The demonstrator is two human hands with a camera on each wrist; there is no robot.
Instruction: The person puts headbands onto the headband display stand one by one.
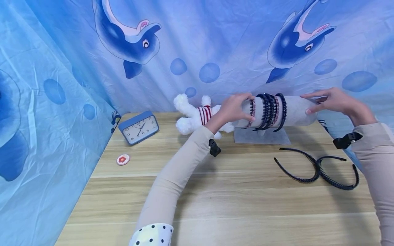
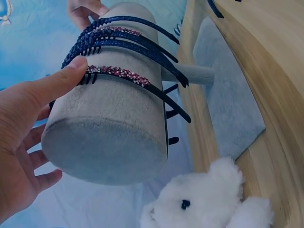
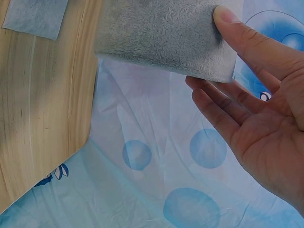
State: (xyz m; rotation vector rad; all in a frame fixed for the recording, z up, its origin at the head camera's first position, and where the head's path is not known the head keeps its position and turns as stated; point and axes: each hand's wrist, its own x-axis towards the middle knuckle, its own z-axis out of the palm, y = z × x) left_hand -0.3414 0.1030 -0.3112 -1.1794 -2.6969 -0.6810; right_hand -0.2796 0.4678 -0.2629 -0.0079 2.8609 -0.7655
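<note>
A grey plush headband stand [image 1: 300, 111], a thick horizontal roll on a short post and flat base [image 1: 246, 136], stands at the back of the table. Several dark headbands [image 1: 267, 111] sit side by side around its middle. Toward the left end is a headband with pink glitter [image 2: 123, 74]. My left hand [image 1: 235, 107] holds this one, thumb on its glittered band and the other fingers partly hidden behind the roll. At the opposite end, my right hand [image 1: 335, 102] grips the roll, with the thumb on the near side and fingers at the far side.
Two black toothed headbands, one on the left [image 1: 316, 172] and one on the right [image 1: 341, 186], lie touching at the table's right. A white plush toy [image 1: 187, 119] in a striped top lies left of the stand. Further left are a blue clock [image 1: 140, 128] and a flower badge [image 1: 123, 159].
</note>
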